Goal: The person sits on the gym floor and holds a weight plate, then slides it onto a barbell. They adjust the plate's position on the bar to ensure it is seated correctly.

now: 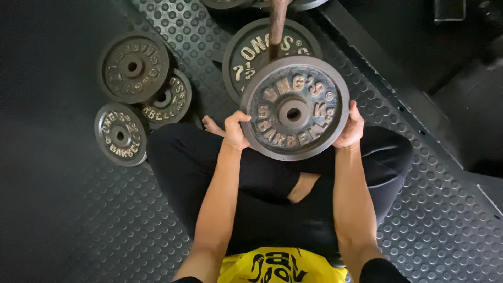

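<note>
I sit cross-legged on a studded rubber floor and hold a round dark iron weight plate (294,108) flat in front of me, above my knees. My left hand (235,131) grips its left rim and my right hand (351,127) grips its right rim. The plate's centre hole faces up. A rusty metal bar (277,25) runs from the top edge down to the plate's far rim. A larger weight plate (250,50) lies on the floor just beyond, partly hidden behind the held one.
Three smaller weight plates lie to the left: one (133,66) at the back, one (171,98) overlapped beside it, one (120,134) nearest my knee. More plates (226,4) show at the top edge. A raised dark ledge (398,84) runs diagonally on the right.
</note>
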